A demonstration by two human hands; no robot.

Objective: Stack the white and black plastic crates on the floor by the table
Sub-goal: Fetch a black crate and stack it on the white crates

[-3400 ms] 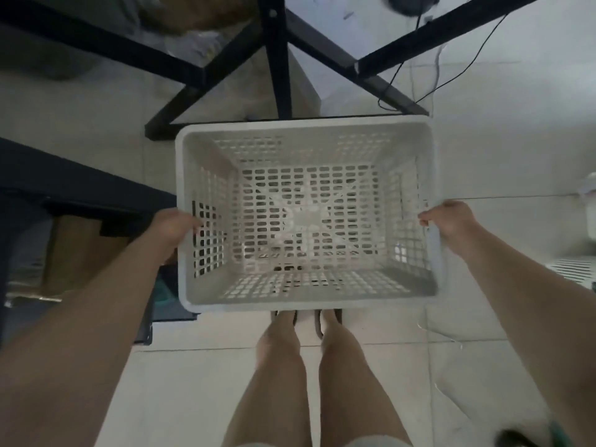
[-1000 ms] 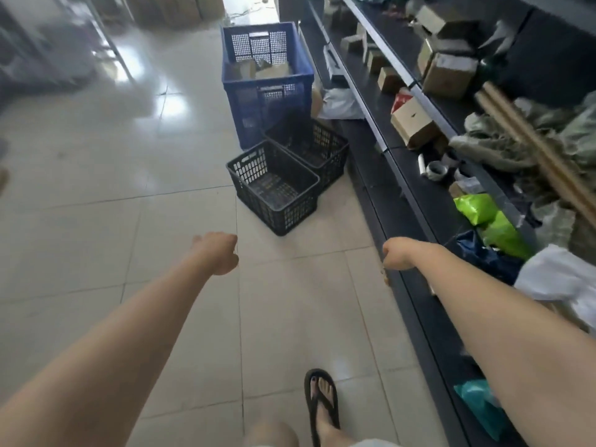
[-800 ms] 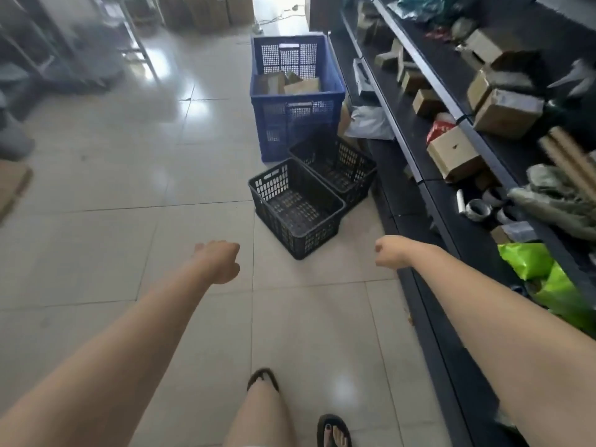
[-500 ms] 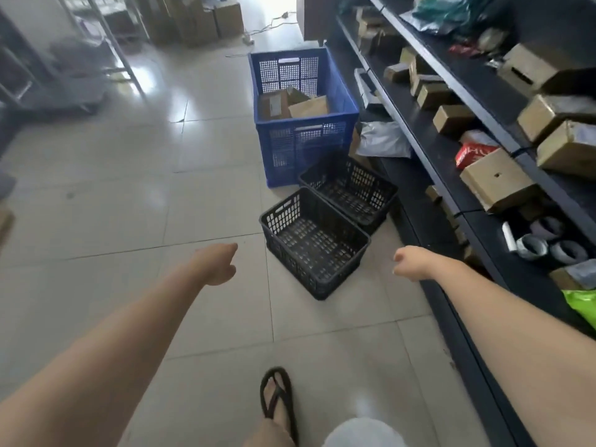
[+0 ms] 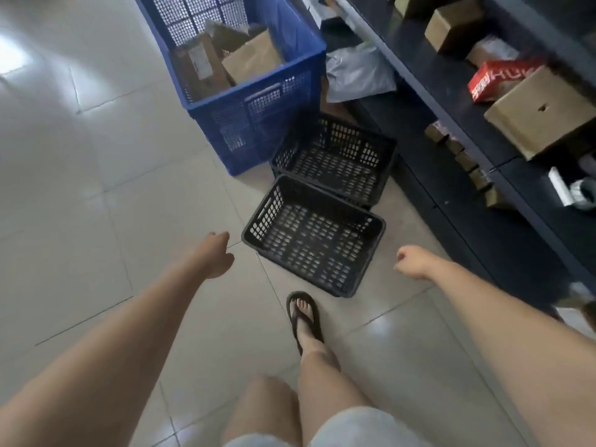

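We had set the white crate down out of view and walked up to the two black crates (image 5: 314, 235) by the shelf, left hand (image 5: 215, 255) and right hand (image 5: 413, 262) empty, loosely curled, ready to lift the nearer.

Red box (image 5: 498, 79) on shelf: white lettering, upside down and blurred, roughly "HUA"; not fully legible. White label on cardboard box (image 5: 198, 64) inside blue crate (image 5: 258, 117): print too small to read.
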